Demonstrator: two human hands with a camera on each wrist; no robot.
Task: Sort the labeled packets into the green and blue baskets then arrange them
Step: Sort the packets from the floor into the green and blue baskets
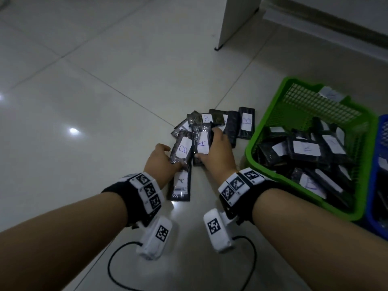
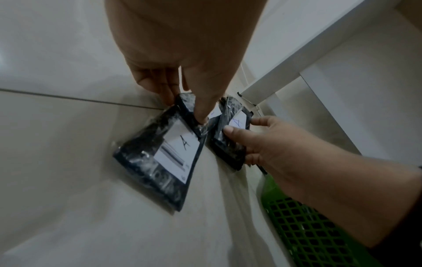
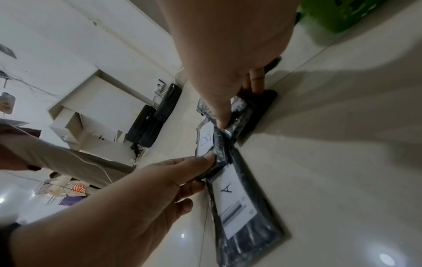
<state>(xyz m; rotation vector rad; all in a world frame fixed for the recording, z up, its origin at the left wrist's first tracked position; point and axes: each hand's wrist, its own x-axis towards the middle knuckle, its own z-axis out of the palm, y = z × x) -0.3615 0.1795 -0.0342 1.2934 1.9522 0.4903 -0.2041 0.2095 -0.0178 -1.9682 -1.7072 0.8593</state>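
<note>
Dark plastic-wrapped packets with white lettered labels lie in a pile (image 1: 220,122) on the floor. My left hand (image 1: 170,156) pinches a packet marked B (image 1: 183,149) by its near end, thumb on the label (image 3: 206,140). My right hand (image 1: 206,143) grips a packet marked A (image 1: 202,143) beside it, thumb on its near edge (image 2: 235,124). Another A packet (image 1: 181,183) lies flat on the floor below both hands. The green basket (image 1: 273,106) stands to the right with several packets inside. Only a strip of the blue basket (image 1: 381,131) shows at the right edge.
A white furniture leg (image 1: 235,19) stands on the tiles beyond the pile. Two black cables (image 1: 111,267) trail from the wrist cameras across the floor near me. Bare tiled floor stretches to the left.
</note>
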